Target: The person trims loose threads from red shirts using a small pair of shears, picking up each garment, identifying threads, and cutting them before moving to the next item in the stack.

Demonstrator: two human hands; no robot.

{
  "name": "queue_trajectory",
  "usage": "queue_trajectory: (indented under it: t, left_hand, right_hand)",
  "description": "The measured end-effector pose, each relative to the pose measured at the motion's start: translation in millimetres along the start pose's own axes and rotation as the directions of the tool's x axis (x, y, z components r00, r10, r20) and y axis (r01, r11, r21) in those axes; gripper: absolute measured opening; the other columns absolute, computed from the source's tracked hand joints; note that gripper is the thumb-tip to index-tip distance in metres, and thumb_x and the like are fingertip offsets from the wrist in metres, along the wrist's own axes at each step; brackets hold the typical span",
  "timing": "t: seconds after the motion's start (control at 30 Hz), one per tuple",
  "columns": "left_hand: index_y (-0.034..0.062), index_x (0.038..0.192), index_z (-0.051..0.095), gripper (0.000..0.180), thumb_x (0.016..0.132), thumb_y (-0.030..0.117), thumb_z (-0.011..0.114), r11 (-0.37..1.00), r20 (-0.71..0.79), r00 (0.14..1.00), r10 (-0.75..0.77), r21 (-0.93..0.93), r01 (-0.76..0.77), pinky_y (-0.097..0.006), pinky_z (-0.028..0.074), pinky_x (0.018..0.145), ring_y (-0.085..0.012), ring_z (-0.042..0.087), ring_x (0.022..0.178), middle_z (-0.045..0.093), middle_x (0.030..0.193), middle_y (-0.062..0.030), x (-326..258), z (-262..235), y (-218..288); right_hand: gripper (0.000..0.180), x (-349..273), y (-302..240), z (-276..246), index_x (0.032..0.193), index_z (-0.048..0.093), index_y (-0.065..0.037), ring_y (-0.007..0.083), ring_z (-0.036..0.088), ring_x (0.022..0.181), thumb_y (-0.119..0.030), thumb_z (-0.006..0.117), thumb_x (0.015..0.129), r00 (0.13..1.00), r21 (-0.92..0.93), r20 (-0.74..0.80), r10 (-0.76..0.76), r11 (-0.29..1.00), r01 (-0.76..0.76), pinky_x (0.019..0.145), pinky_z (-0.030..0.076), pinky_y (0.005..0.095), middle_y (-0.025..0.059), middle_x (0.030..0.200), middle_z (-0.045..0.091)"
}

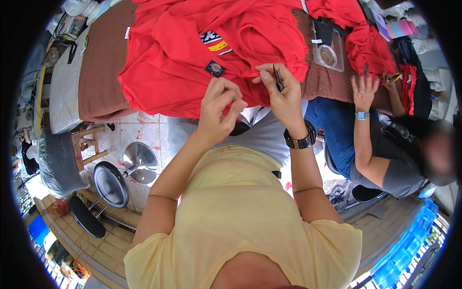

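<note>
A red garment lies spread in loose folds over the table in front of me, with a printed patch of white, black and yellow showing among the folds. A small black label rests on the cloth just beyond my left hand. My left hand is held over the garment's near edge with its fingers curled; whatever may be between them is too small to make out. Held in my right hand is a pair of dark thread snips, blades pointing away from me.
At my right, a co-worker sits with a raised hand beside more red cloth. A clear plastic container stands on the brown table cover. A round stool lies tipped on the floor at left.
</note>
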State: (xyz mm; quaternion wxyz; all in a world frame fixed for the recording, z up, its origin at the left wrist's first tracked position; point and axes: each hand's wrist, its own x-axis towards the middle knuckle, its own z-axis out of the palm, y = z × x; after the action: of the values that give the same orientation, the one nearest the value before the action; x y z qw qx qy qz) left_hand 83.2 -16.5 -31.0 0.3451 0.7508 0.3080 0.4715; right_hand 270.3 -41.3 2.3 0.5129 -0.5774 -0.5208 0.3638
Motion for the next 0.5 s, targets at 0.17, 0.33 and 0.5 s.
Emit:
queue_trajectory:
  t: [0.17, 0.33, 0.5]
  left_hand:
    - [0.0008, 0.103, 0.064, 0.023, 0.085, 0.010, 0.076, 0.990, -0.143, 0.988, -0.063, 0.114, 0.080, -0.037, 0.047, 0.089, -0.0290, 0.059, 0.098, 0.059, 0.107, -0.0155, 23, 14, 5]
    - [-0.0004, 0.105, 0.064, 0.017, 0.093, 0.009, 0.072, 0.807, 0.119, 0.878, -0.464, -0.353, 0.474, -0.029, 0.048, 0.089, -0.0156, 0.062, 0.097, 0.065, 0.101, -0.0072, 31, 19, -6]
    - [0.0001, 0.097, 0.060, 0.008, 0.096, 0.003, 0.067, 0.857, 0.064, 0.944, -0.323, -0.404, 0.320, -0.027, 0.048, 0.087, -0.0113, 0.060, 0.092, 0.063, 0.097, -0.0038, 27, 20, -18]
  right_hand:
    - [0.014, -1, 1, 5, 0.108, 0.066, 0.002, 0.0105, 0.066, 0.085, -0.009, 0.059, 0.102, 0.999, -0.006, 0.019, -0.043, 0.999, 0.043, 0.079, 0.050, 0.0262, 0.0086, 0.091, 0.071]
    - [0.014, -2, 5, 7, 0.110, 0.066, 0.002, 0.0099, 0.065, 0.085, -0.006, 0.060, 0.100, 0.996, 0.025, -0.011, -0.091, 0.996, 0.091, 0.078, 0.051, 0.0257, 0.0093, 0.093, 0.071]
    - [0.018, 3, -19, -7, 0.113, 0.067, 0.000, 0.0072, 0.059, 0.075, -0.007, 0.066, 0.096, 0.996, -0.137, 0.027, -0.087, 0.986, 0.090, 0.064, 0.045, 0.0233, 0.0064, 0.095, 0.070]
